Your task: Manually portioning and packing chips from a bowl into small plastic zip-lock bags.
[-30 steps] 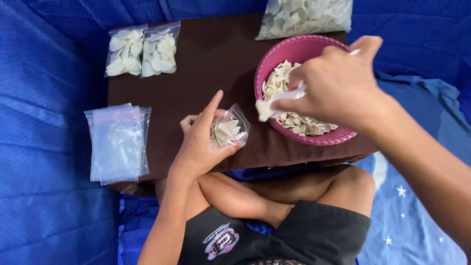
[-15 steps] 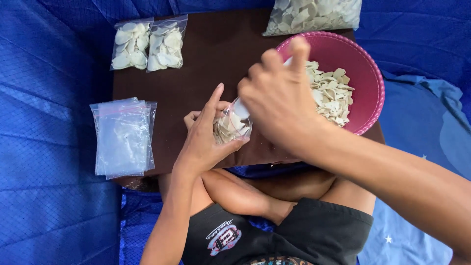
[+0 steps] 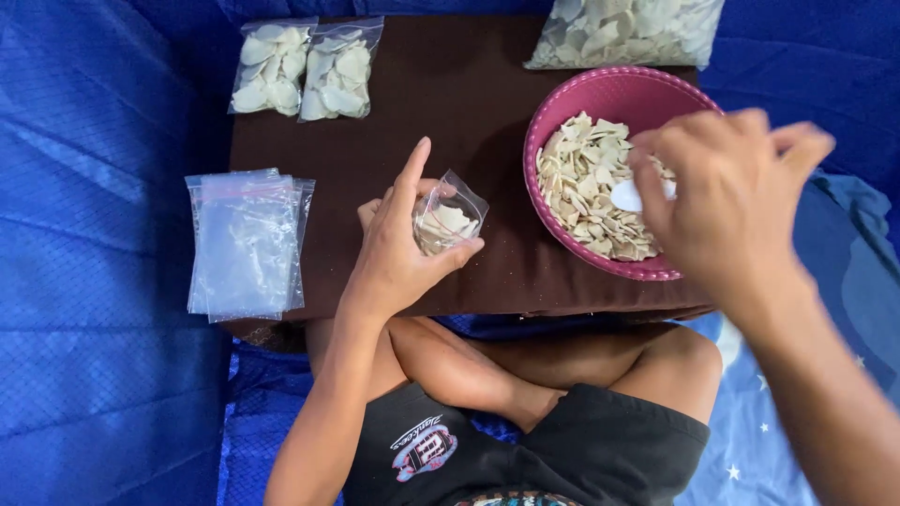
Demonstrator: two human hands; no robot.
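Note:
My left hand [image 3: 398,248] grips a small clear plastic bag [image 3: 446,217] held open on the brown table [image 3: 441,103]; pale flat chips lie inside it. My right hand [image 3: 727,201] hovers over the pink bowl [image 3: 614,94] of the same pale chips [image 3: 586,183], pinching a white spoon [image 3: 630,195] whose scoop points down into the bowl. The bowl stands at the table's right side, close to the front edge.
Two filled small bags [image 3: 305,67] lie at the table's back left. A stack of empty clear bags [image 3: 246,242] overhangs the left edge. A large bag of chips [image 3: 628,30] sits behind the bowl. Blue cloth [image 3: 94,281] surrounds the table; my crossed legs [image 3: 525,365] are below.
My right hand has moved from the small bag back to the right, over the pink bowl, with the spoon. The left hand keeps holding the bag open.

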